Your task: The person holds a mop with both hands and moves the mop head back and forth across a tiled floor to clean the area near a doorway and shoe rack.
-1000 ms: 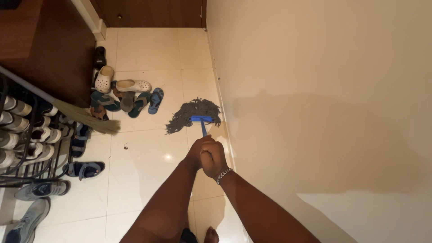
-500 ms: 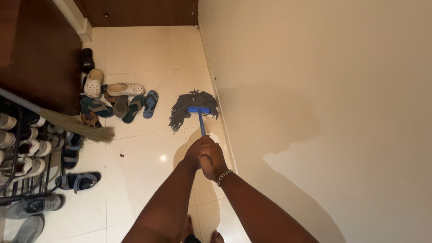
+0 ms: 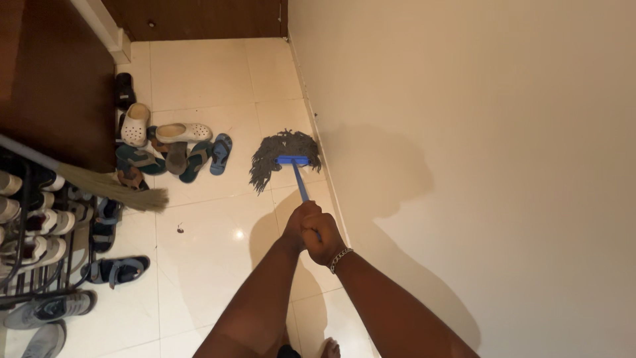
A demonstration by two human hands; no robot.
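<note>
Both hands, left hand (image 3: 299,222) and right hand (image 3: 322,237), clench the mop (image 3: 286,156) handle, its head ahead of the fingers against the wall (image 3: 464,132); floor (image 3: 212,252) near the sandals (image 3: 175,149) looks unmopped.

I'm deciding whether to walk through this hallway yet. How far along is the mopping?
Done: I cannot tell; the tiles shine, but no wet streaks show. In hand: both hands, left and right, grip the blue handle, with the grey mop head against the wall base. Left: a small speck lies on the tile, and the floor under the sandal pile looks unreached.
</note>
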